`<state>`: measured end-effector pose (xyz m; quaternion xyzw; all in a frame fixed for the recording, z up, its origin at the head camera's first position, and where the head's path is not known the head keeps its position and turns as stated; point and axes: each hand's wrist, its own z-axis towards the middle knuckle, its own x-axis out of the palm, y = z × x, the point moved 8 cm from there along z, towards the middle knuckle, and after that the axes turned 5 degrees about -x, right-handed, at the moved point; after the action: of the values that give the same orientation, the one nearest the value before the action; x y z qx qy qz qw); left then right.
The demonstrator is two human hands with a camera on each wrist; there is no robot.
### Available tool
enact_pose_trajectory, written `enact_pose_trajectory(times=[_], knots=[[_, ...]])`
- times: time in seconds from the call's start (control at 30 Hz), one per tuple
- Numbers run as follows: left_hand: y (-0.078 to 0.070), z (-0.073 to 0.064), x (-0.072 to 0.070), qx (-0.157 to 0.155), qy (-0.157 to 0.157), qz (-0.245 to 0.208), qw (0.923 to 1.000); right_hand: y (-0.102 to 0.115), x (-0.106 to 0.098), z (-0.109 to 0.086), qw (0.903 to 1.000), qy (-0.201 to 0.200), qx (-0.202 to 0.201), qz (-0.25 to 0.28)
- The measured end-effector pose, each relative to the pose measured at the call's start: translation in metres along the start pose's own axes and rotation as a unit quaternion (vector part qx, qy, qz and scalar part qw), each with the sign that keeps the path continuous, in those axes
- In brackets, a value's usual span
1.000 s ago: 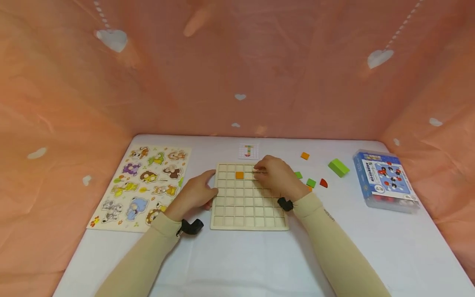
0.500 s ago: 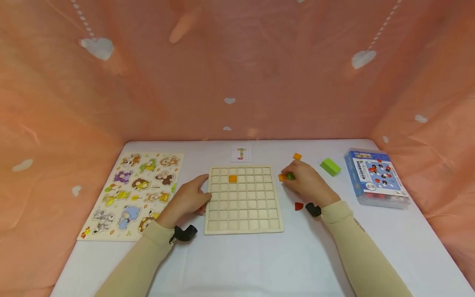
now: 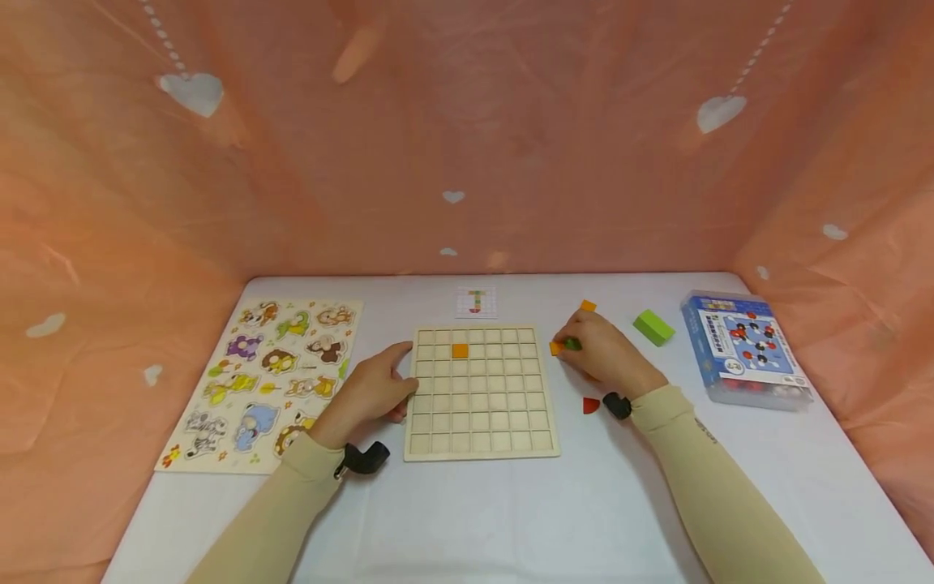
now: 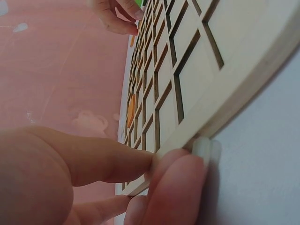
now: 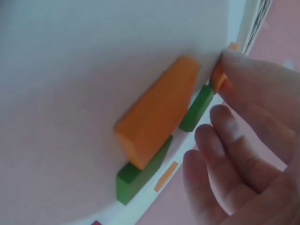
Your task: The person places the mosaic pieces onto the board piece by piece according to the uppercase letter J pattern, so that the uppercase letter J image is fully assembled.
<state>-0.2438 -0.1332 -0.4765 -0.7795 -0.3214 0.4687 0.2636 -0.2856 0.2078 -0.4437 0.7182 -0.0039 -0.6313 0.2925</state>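
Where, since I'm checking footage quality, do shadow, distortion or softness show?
Head view: faint shadows beside the sleeves; left wrist view: the near edge of the board looks bowed, the left hand shadows the table; right wrist view: dim, nearest orange tile slightly soft.

- Place: curtained tabletop booth (image 3: 467, 138); wider room type undetermined.
- Cloth (image 3: 584, 186), pink with white hearts (image 3: 197, 94), screens three sides.
- White bench (image 3: 467, 519) carries animal puzzle (image 3: 251, 385), grid board (image 3: 481, 403) and box (image 3: 746, 349).

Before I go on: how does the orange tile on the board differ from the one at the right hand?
The board tile sits in a grid cell, untouched; the pinched tile is beside the board. The board tile's top shows fully; the right hand partly hides the pinched tile. Both are orange.
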Motion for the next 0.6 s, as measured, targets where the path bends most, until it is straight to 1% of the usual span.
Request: enact_pose_trajectory(times=[0.1,0.27,0.43,0.6], knots=[[0.002,-0.001,0.0,0.002,-0.002,0.005,1.0,0.002,0.001,0.001,1.0,0.0,-0.003,-0.005],[-0.001,0.0,-0.001,0.009,-0.001,0.007,0.9999,0.007,-0.003,0.001,0.9998,-0.016,-0.013,0.005],[-0.001,-0.001,-0.001,0.011,0.001,0.009,0.9999,0.019,-0.003,0.007,0.9986,-0.033,-0.025,0.033],[-0.001,-0.001,0.0,0.002,0.002,0.006,1.0,0.036,0.006,0.015,0.9975,-0.033,-0.017,0.061]])
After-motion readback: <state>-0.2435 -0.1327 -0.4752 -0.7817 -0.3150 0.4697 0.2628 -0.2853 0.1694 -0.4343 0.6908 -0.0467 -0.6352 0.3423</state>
